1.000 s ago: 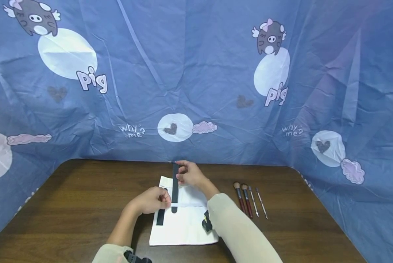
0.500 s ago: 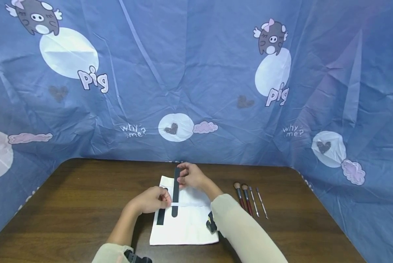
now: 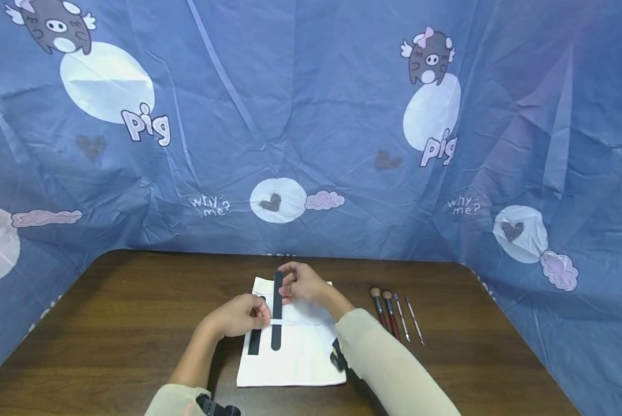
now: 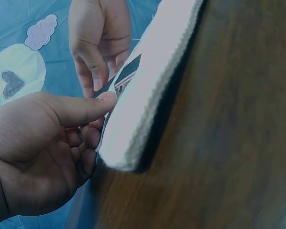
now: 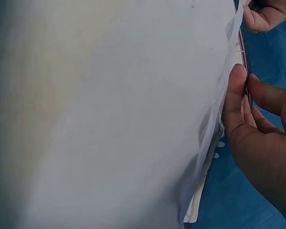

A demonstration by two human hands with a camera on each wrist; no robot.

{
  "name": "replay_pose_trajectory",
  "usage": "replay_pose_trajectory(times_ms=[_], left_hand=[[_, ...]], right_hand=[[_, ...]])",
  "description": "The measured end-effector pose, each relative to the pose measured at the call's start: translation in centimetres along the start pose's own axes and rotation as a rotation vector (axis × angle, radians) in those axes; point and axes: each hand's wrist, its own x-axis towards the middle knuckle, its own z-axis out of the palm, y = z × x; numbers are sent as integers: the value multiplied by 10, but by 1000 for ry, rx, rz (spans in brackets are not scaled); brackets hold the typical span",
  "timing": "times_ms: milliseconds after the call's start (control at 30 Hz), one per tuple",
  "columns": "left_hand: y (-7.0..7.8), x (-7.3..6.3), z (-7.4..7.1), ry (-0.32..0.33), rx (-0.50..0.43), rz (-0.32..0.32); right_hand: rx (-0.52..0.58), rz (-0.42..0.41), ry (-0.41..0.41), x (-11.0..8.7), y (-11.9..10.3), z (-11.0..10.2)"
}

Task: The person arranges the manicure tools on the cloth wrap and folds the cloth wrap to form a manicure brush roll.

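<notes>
A white cloth (image 3: 305,358) lies on the table with a narrow white band (image 3: 276,322) across its middle. My left hand (image 3: 239,315) pinches the band near its left end, between thumb and fingers. Running under the band is a long black nail file (image 3: 277,297) with rounded ends; its lower end shows on the near side. My right hand (image 3: 303,284) pinches the file's upper part from the right. A second black nail file (image 3: 254,341) lies at the cloth's left side, partly hidden by my left hand. In the right wrist view, the file's thin reddish edge shows beside my right fingers (image 5: 236,90).
To the right of the cloth lie two makeup brushes (image 3: 391,315) with dark red handles and two thin metal tools (image 3: 414,319). A blue printed curtain (image 3: 311,127) hangs along the back and sides of the brown wooden table (image 3: 134,323).
My right hand has drawn the nail file toward me, so more of its lower end shows below the band. My left hand has stayed in place on the band.
</notes>
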Motion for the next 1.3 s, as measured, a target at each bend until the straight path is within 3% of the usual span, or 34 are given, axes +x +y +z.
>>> replay_pose_trajectory(times_ms=[400, 800, 1300], left_hand=[[0, 1, 1, 4, -15, -29], [0, 2, 1, 1, -7, -33], [-2, 2, 1, 4, -9, -15]], right_hand=[[-71, -5, -19, -6, 0, 1], [-223, -12, -59, -12, -3, -2], [-434, -79, -131, -17, -7, -2]])
